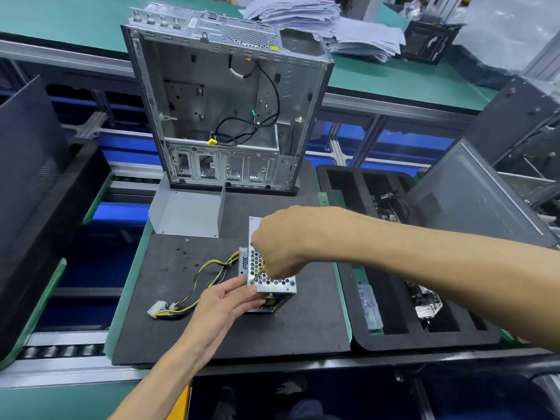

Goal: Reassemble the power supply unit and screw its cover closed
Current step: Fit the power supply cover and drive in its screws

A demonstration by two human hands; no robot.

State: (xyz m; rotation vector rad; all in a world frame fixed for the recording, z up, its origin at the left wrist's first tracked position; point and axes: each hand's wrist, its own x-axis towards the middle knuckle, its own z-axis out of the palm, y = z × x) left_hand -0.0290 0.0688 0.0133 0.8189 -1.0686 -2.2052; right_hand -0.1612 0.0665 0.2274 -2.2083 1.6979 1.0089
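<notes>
Now the right hand [283, 241] curls its fingers round a screwdriver [258, 275], whose tip meets a screw at the cover's 7 o'clock corner. Left-hand fingers [239, 287] lie straight and together, pressing the PSU [271, 280] at that corner, with the left hand [219, 307] at 8 o'clock of it. The PSU sits mid-mat [212, 338], its cables [197, 283] trailing toward 8 o'clock. To drive well, I judge: keep the shaft square to the screw, press firmly and brace the box. Loose screws [185, 253] wait at 10 o'clock, a bent panel [188, 213] beyond, below the open case [227, 101].
</notes>
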